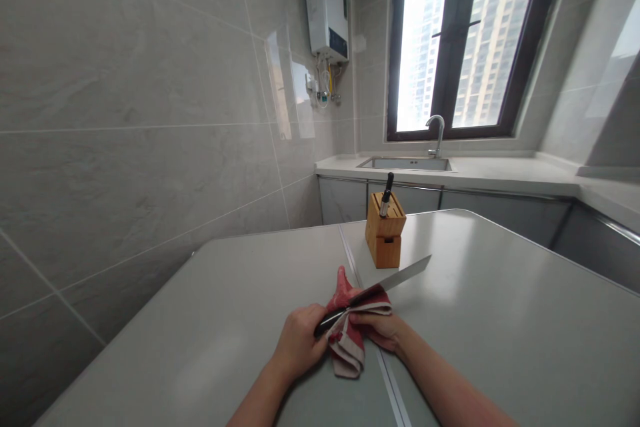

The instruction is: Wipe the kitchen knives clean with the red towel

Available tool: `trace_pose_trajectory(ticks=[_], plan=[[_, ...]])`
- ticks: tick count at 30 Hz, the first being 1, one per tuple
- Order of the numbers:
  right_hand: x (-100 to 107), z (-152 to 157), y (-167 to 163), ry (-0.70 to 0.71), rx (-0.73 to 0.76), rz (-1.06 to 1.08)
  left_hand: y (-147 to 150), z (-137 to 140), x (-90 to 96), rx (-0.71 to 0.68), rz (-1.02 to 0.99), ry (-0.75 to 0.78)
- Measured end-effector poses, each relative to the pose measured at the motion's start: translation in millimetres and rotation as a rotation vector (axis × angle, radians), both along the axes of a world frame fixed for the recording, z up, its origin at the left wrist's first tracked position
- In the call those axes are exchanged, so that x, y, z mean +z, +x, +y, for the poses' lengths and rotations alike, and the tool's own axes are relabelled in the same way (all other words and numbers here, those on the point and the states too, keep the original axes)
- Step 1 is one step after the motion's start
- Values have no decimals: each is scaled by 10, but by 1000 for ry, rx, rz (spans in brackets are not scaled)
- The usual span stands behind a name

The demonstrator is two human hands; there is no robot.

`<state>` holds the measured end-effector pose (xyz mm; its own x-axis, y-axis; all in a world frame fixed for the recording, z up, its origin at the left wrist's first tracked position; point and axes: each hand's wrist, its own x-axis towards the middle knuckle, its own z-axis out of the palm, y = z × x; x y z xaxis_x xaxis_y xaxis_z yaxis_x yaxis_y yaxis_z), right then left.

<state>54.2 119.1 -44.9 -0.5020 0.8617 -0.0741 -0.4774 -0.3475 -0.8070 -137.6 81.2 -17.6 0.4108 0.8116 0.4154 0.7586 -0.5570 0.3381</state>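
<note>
A kitchen knife [409,271] with a black handle is held above the table, its blade pointing away to the right. My left hand [301,335] is closed around the handle. A red cloth with a pale edge [349,350] is folded about the blade near the handle. My right hand [377,329] grips this cloth from the right side, pressing it against the blade; part of its fingers is hidden under the fabric. Beyond the blade stands a wooden knife block [387,250], with one black-handled tool [387,195] in its top slot.
The pale table [240,293] has a metal seam running across it. Behind it a counter [495,167] carries a sink [405,164] and a curved faucet [439,133] under a window. A tiled wall [135,80] with a white water heater [325,3] borders the left.
</note>
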Motion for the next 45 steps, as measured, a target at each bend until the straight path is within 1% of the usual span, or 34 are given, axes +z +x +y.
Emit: trace_pose_trajectory(ticks=[8,15,21,24,26,29,33,37,41,45], plan=[[-16,16,1,-68,-43,75,12,16,-3,15,-34,-2],[-105,64,3,-59,-76,45,17,2,33,17,-105,-44],[-113,83,9,-59,-78,107,43,-8,78,3,-255,-142],[-110,94,20,-50,-83,108,29,31,39,9,-376,-189],[-108,103,28,-50,-96,95,-1,83,-28,53,-466,-242],[-92,112,42,-43,-118,85,-54,169,-151,96,-567,-378],[-34,104,52,-25,-106,130,-77,218,-234,12,-623,-579],[4,96,54,-41,-82,184,-55,186,-195,-54,-714,-762],[-26,110,53,-51,-61,147,-50,161,-154,-111,-782,-817],[-34,112,39,-38,-61,115,-54,180,-179,-133,-877,-814]])
